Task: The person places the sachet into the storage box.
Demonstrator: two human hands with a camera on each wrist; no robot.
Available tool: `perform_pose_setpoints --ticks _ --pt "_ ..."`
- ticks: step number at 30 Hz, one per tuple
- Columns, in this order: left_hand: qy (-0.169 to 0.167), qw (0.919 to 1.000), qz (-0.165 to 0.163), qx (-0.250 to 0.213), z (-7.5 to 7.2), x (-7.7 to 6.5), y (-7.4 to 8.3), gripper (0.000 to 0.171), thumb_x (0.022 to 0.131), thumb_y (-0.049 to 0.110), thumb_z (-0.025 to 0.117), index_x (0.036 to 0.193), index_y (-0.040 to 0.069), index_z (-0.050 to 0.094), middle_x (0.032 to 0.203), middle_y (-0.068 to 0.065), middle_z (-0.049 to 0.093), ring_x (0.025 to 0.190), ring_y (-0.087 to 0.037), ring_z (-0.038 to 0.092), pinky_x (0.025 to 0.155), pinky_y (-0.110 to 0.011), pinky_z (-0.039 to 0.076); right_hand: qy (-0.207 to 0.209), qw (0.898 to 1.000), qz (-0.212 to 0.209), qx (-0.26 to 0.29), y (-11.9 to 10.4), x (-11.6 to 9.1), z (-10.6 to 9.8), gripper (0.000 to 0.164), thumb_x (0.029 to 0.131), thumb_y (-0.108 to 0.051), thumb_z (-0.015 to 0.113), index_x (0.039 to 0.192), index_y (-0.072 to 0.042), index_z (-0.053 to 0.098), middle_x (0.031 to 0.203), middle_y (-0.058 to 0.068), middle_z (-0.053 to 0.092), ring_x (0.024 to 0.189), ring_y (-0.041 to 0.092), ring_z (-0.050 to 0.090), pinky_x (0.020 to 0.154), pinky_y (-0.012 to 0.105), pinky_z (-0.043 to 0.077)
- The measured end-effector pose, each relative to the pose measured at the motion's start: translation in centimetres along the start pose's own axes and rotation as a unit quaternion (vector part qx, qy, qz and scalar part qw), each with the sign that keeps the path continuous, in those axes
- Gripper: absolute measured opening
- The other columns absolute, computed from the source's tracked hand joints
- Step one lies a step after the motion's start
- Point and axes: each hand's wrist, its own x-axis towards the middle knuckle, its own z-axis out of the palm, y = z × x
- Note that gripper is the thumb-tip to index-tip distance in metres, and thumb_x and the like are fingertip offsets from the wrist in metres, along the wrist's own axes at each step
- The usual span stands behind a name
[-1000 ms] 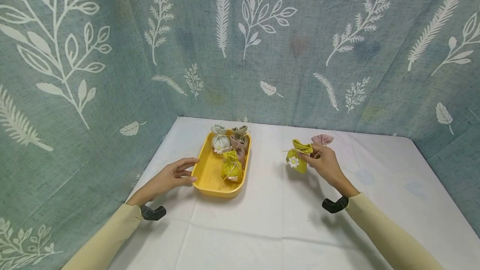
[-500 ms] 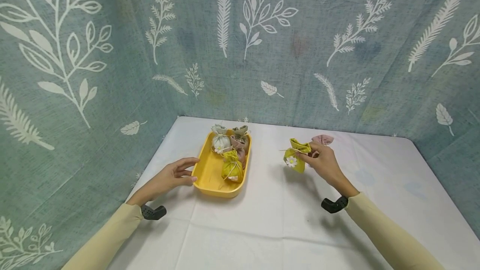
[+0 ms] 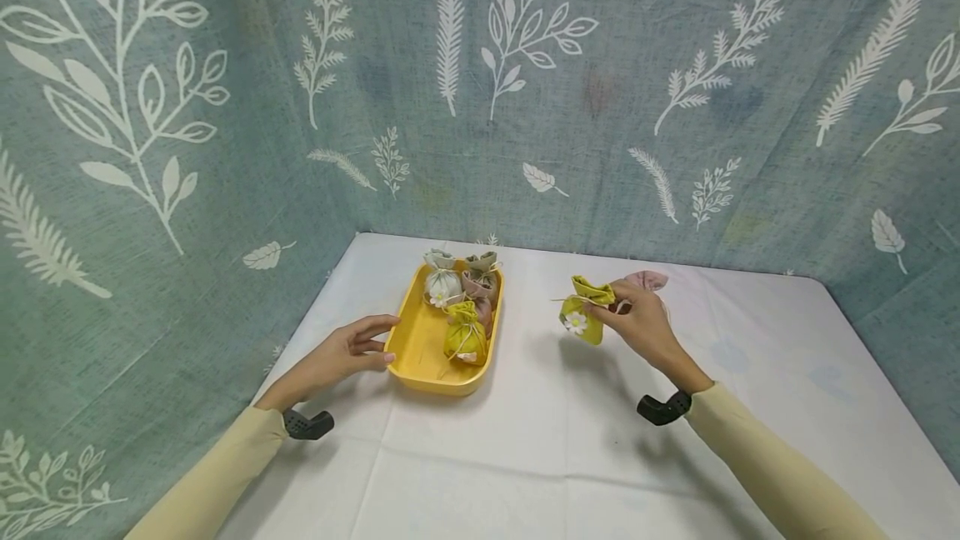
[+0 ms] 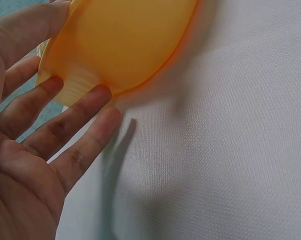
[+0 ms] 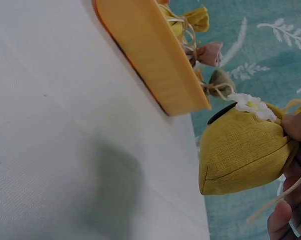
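Note:
My right hand [image 3: 647, 325] pinches a yellow-green drawstring pouch [image 3: 574, 308] at its gathered neck, holding it above the table. The right wrist view shows a white flower on the pouch [image 5: 243, 150] and its loose tie string. Beside the yellow tray [image 3: 415, 355], my left hand [image 3: 337, 359] has its fingers fairly straight, touching the tray's left side. Inside the tray are a pale pouch with a flower [image 3: 442, 284], a brown pouch [image 3: 486, 268], a pinkish pouch [image 3: 483, 312] and another yellow-green pouch [image 3: 465, 337].
A pink pouch [image 3: 648, 280] lies behind my right hand, mostly hidden by it. White cloth covers the table [image 3: 480, 473]. A blue-green leaf-patterned curtain [image 3: 600, 148] closes off the back and sides.
My right hand has carried the yellow-green pouch a little to the left, toward the tray. The left hand and the tray look unmoved.

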Motion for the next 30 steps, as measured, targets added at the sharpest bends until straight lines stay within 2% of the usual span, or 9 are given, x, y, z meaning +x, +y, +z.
perform_pose_setpoints --ticks 6,16,24,30 --pt "0.000 0.9999 -0.009 -0.006 0.0 -0.2 -0.1 0.069 0.091 0.038 0.081 0.151 0.033 0.048 0.155 0.000 0.048 0.132 -0.032 0.055 0.103 -0.045 0.051 0.000 1.000 -0.016 -0.009 -0.7 0.2 0.1 0.021 0.090 -0.035 0.082 0.090 -0.016 0.074 0.096 -0.002 0.069 0.078 0.021 0.058 0.064 0.029 0.050" --pt "-0.002 1.0000 -0.004 -0.004 0.0 0.0 -0.1 0.071 0.092 0.037 0.080 0.153 0.027 0.047 0.157 -0.004 0.046 0.132 -0.032 0.055 0.102 -0.042 0.052 -0.008 1.000 -0.020 0.007 -2.0 0.6 0.5 0.020 0.091 -0.034 0.081 0.097 -0.016 0.075 0.100 -0.002 0.070 0.078 0.023 0.059 0.064 0.028 0.049" --pt "0.000 1.0000 0.002 0.004 0.0 0.1 0.0 0.069 0.094 0.033 0.079 0.154 0.023 0.046 0.157 -0.006 0.046 0.131 -0.033 0.056 0.102 -0.045 0.053 -0.018 0.999 -0.030 0.035 -3.2 1.2 1.1 0.019 0.091 -0.032 0.082 0.098 -0.015 0.076 0.099 -0.002 0.070 0.078 0.021 0.059 0.064 0.028 0.050" --pt "0.003 1.0000 -0.001 0.008 0.0 0.0 -0.1 0.068 0.093 0.035 0.080 0.152 0.028 0.048 0.156 -0.002 0.047 0.130 -0.030 0.057 0.102 -0.044 0.053 -0.020 0.998 -0.034 0.044 -4.2 1.7 1.7 0.017 0.091 -0.032 0.082 0.095 -0.017 0.075 0.096 -0.004 0.069 0.076 0.021 0.058 0.063 0.029 0.048"
